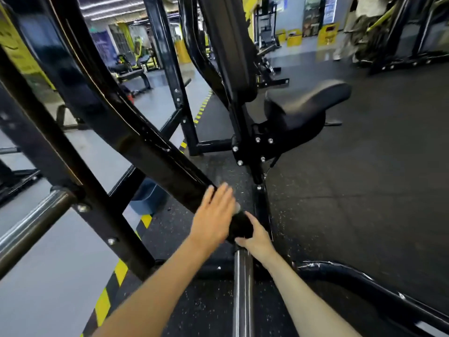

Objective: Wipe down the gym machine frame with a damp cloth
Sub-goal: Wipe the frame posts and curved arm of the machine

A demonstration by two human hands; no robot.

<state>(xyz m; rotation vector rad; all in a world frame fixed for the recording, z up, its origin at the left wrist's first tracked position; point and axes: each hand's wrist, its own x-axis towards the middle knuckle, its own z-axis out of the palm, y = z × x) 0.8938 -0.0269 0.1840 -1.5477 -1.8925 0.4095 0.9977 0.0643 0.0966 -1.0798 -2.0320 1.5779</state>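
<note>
The chrome bar (243, 288) runs away from me. At its far end my right hand (258, 239) curls round a dark, bunched cloth (241, 227), which sits just past my fingers, over the bar's tip. Just left of that tip my left hand (213, 215) is spread flat, fingers straight, at the lower end of the slanting black frame beam (150, 147), right beside the cloth. Farther beyond the bar stands the padded seat (303, 105).

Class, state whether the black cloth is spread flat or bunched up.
Bunched up: the cloth is a dark wad gripped by the right hand at the end of the chrome bar.
</note>
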